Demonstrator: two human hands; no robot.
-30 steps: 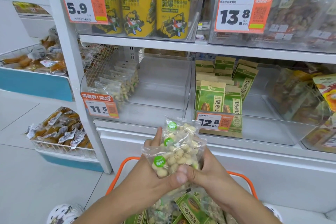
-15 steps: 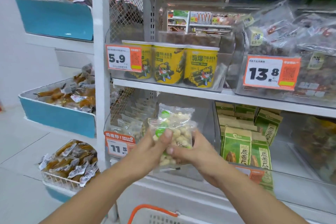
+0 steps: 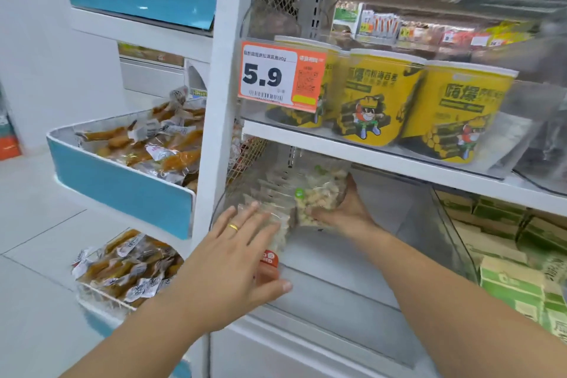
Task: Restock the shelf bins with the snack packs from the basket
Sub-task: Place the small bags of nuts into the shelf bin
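Bright, even overhead store light fills the view, with soft, faint shadows under the shelf boards. Glare streaks the clear bin fronts [image 3: 478, 144] toward 3 o'clock. Motion blur smears the upper shelves toward 1 o'clock and softens the snack packs [image 3: 319, 196]. Wide-angle bending curves the white upright [image 3: 214, 132] and edges.

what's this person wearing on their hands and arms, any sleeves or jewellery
Both forearms are bare as far as the frame shows, with no sleeves, gloves or watch in view. The left hand wears a plain gold band ring on one finger. The right hand shows no ring or other jewellery on the parts visible.
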